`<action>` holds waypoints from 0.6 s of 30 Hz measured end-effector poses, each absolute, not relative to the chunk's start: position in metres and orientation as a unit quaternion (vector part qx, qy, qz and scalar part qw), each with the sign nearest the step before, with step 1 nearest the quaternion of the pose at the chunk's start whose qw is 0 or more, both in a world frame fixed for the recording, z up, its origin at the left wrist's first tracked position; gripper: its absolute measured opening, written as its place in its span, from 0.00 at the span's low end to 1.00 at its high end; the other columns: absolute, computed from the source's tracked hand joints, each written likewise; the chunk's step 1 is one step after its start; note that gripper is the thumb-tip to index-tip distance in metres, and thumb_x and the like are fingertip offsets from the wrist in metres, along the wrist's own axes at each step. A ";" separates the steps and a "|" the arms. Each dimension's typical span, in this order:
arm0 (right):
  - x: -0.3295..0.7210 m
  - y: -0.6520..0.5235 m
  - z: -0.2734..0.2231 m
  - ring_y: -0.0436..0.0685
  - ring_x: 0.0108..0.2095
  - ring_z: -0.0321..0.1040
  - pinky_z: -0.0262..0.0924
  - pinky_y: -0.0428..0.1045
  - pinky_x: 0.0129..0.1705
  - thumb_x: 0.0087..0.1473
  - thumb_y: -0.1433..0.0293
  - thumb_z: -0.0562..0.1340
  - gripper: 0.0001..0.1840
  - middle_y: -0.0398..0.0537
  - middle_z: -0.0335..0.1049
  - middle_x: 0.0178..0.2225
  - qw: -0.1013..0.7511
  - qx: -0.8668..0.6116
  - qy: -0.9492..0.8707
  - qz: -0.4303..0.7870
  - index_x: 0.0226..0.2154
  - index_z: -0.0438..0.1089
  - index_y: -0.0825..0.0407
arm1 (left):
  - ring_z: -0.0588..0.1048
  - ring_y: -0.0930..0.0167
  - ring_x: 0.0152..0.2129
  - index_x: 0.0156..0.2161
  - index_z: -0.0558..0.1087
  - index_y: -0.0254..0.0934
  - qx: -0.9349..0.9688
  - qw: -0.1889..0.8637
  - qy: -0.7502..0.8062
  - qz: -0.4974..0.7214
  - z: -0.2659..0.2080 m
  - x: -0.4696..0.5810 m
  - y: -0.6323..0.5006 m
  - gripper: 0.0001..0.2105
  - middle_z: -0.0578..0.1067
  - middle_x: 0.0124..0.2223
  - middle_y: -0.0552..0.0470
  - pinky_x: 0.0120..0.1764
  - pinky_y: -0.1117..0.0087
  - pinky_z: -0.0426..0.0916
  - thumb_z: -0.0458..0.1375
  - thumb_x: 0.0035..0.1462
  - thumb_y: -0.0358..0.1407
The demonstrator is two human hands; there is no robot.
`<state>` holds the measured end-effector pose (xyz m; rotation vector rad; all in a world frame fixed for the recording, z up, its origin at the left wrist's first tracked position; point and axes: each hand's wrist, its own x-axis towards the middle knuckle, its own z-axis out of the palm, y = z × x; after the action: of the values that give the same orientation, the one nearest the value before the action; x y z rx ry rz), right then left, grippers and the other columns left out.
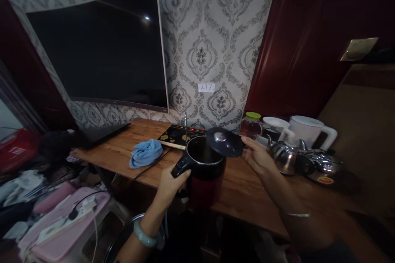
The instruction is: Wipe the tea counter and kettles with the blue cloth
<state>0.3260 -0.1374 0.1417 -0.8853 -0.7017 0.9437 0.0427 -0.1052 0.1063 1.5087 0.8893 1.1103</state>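
My left hand (pixel 171 185) is wrapped round the black handle of an electric kettle (pixel 207 187), dark red below with a black upper band. The kettle stands upright at the table's front edge, its round mouth uncovered and its inside dark. Whether its base rests on anything is hidden. My right hand (pixel 257 155) pinches the edge of a black kettle lid (pixel 226 143), tilted just above and to the right of the mouth. Behind the kettle is a black induction-type tea stove (pixel 174 136) with gold flowers and a thin metal spout. Left of it a blue cloth (pixel 145 153) lies crumpled.
On the right of the wooden table (pixel 243 191) stand a green-lidded glass jar (pixel 251 125), white-lidded jugs (pixel 305 131) and two metal teapots (pixel 284 156). A power strip (pixel 63 224) lies on a pink stool at lower left. A television (pixel 101 53) hangs on the wall.
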 end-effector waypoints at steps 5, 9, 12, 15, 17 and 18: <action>0.360 -0.163 0.115 0.57 0.43 0.75 0.71 0.50 0.45 0.42 0.63 0.72 0.16 0.42 0.79 0.38 0.815 -0.382 -0.246 0.360 0.36 0.75 0.47 | 0.54 0.80 0.08 0.22 0.64 0.37 0.611 0.522 0.371 0.466 0.108 0.049 -0.100 0.19 0.58 0.10 0.63 0.14 0.78 0.47 0.65 0.41 0.49; 0.374 -0.192 0.085 0.57 0.43 0.76 0.73 0.49 0.43 0.45 0.64 0.71 0.10 0.42 0.80 0.38 0.813 -0.403 -0.205 0.368 0.33 0.76 0.46 | 0.55 0.80 0.08 0.22 0.64 0.37 0.615 0.514 0.376 0.466 0.112 0.058 -0.097 0.18 0.59 0.10 0.62 0.14 0.77 0.48 0.65 0.41 0.48; 0.372 -0.211 0.068 0.55 0.38 0.77 0.73 0.46 0.39 0.43 0.66 0.72 0.10 0.41 0.80 0.35 0.808 -0.421 -0.178 0.372 0.32 0.76 0.47 | 0.56 0.79 0.09 0.22 0.64 0.38 0.623 0.496 0.385 0.466 0.113 0.065 -0.093 0.18 0.59 0.12 0.62 0.14 0.77 0.49 0.64 0.42 0.49; 0.361 -0.225 0.060 0.55 0.41 0.76 0.73 0.46 0.41 0.41 0.64 0.73 0.14 0.42 0.80 0.37 0.801 -0.436 -0.156 0.380 0.34 0.77 0.48 | 0.61 0.78 0.13 0.24 0.66 0.37 0.646 0.450 0.393 0.475 0.113 0.068 -0.089 0.17 0.63 0.16 0.61 0.17 0.77 0.55 0.63 0.44 0.48; 0.351 -0.231 0.058 0.56 0.42 0.75 0.72 0.47 0.43 0.41 0.62 0.73 0.16 0.42 0.80 0.38 0.793 -0.445 -0.157 0.385 0.35 0.77 0.48 | 0.67 0.75 0.19 0.28 0.69 0.36 0.665 0.397 0.386 0.501 0.113 0.066 -0.091 0.14 0.68 0.21 0.58 0.23 0.76 0.61 0.62 0.45 0.46; 0.345 -0.234 0.058 0.57 0.42 0.75 0.72 0.48 0.43 0.41 0.61 0.73 0.17 0.43 0.80 0.38 0.787 -0.449 -0.164 0.390 0.35 0.78 0.48 | 0.70 0.74 0.23 0.31 0.70 0.36 0.669 0.360 0.383 0.526 0.112 0.063 -0.094 0.13 0.71 0.26 0.56 0.26 0.75 0.64 0.62 0.47 0.45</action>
<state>0.3455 -0.2345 0.0576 -0.9677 -0.3545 0.8398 0.0630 -0.0942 0.1122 1.7240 0.9881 1.3562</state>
